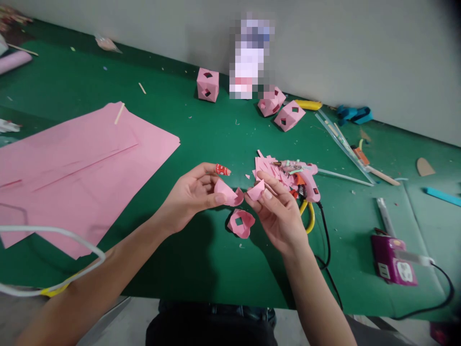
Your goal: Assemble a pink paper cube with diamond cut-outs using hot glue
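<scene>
My left hand (196, 194) and right hand (279, 211) each pinch pink paper (224, 191) left of the glue gun (312, 183). Three boxes (213, 86) beyond it look finished; cup (246, 228) left of it, seemingly unfinished.

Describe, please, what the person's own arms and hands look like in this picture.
Both forearms show no sleeves. The left hand, ungloved, has a red wrap with white markings on one finger; the right hand, also ungloved, shows no wrap or band.
</scene>
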Demonstrator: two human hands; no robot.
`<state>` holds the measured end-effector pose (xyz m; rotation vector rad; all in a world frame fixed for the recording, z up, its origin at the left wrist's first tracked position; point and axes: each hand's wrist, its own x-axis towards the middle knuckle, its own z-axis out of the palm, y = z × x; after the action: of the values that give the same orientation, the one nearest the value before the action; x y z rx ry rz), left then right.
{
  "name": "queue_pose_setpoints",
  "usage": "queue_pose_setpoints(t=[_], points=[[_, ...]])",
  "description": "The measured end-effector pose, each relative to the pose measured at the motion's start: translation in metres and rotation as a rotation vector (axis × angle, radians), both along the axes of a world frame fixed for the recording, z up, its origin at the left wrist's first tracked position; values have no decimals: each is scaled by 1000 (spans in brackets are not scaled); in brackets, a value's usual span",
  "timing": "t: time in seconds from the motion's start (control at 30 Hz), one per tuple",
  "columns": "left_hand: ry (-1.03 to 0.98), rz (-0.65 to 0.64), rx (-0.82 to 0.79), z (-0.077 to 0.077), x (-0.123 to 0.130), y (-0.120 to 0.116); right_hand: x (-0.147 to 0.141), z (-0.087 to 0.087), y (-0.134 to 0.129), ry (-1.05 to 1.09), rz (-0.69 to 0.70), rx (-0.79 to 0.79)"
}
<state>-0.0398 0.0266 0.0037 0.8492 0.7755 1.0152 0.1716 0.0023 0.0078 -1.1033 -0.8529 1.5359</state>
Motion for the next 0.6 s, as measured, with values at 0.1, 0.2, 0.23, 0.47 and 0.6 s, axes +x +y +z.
queue_pose_setpoints(t=[0.1,0.2,0.23,0.47,0.6], points=[[-6,1,8,-1,0,0,-2,2,0,39,-12,-22],[-22,-2,6,-2,0,0,-4,4,-1,19,-8,-34],[-31,-6,6,-2,0,0,-4,4,-1,3,-3,-25],[-59,-11,-5,-1,2,-1,-5,3,-3,10,39,-7],[-57,-14,-26,-2,4,-1,-6,2,-3,30,55,-17]])
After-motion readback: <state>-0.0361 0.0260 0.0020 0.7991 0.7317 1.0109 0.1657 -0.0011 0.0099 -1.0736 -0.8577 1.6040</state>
